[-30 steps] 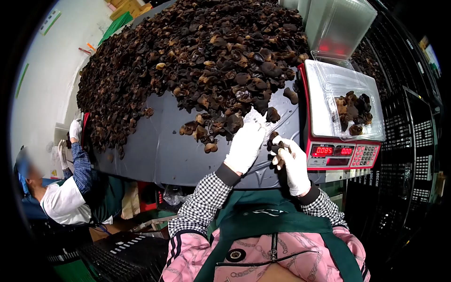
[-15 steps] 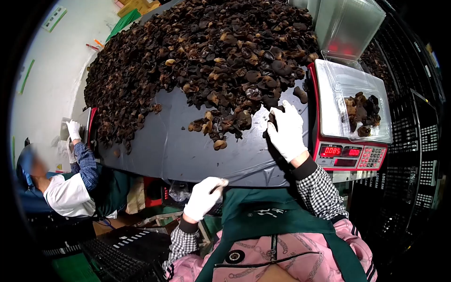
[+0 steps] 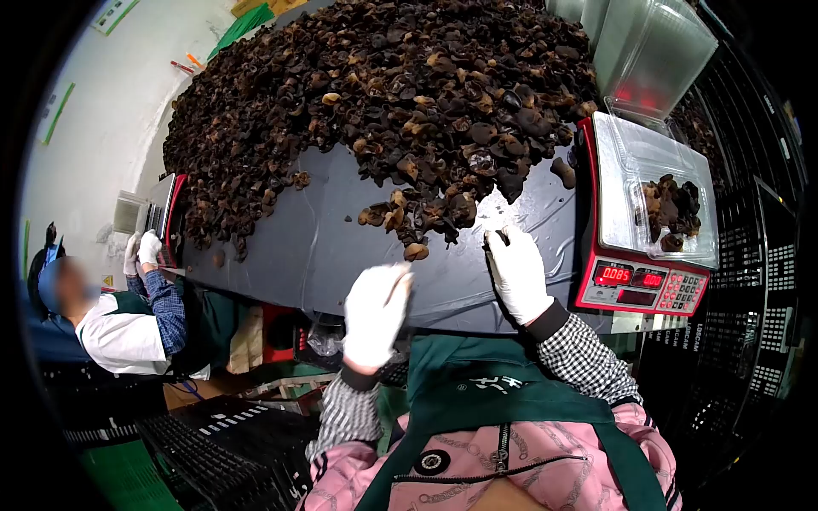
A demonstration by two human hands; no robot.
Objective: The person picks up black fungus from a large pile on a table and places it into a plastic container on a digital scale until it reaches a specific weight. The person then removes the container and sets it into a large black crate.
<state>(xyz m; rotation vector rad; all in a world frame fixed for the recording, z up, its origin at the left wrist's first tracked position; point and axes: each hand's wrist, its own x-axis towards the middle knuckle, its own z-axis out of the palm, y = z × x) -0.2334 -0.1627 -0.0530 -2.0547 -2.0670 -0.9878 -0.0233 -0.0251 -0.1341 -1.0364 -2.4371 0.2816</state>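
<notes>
My white-gloved right hand (image 3: 521,277) is over the near part of the grey table, left of the red scale. Its thumb and fingers close on a small dark wood ear mushroom (image 3: 497,238), mostly hidden by the glove. My left hand (image 3: 375,315), gloved too, is above the table's near edge with thumb and fingertips drawn together; whatever they hold, if anything, I cannot make out. Just beyond both hands is a small cluster of wood ear mushrooms (image 3: 426,215), joined to the big heap (image 3: 383,102). A clear plastic box (image 3: 643,192) with several mushrooms rests on the scale (image 3: 601,294).
The scale's red display (image 3: 613,275) reads 0.085. Stacked clear boxes (image 3: 656,60) stand behind it. Black crates (image 3: 741,281) line the right side. At the far left, a co-worker (image 3: 128,332) in white gloves works beside another scale (image 3: 175,213).
My left hand has risen and moved forward over the table edge. My right hand has drawn back slightly toward me. The co-worker's hands have come lower. The view has shifted a little.
</notes>
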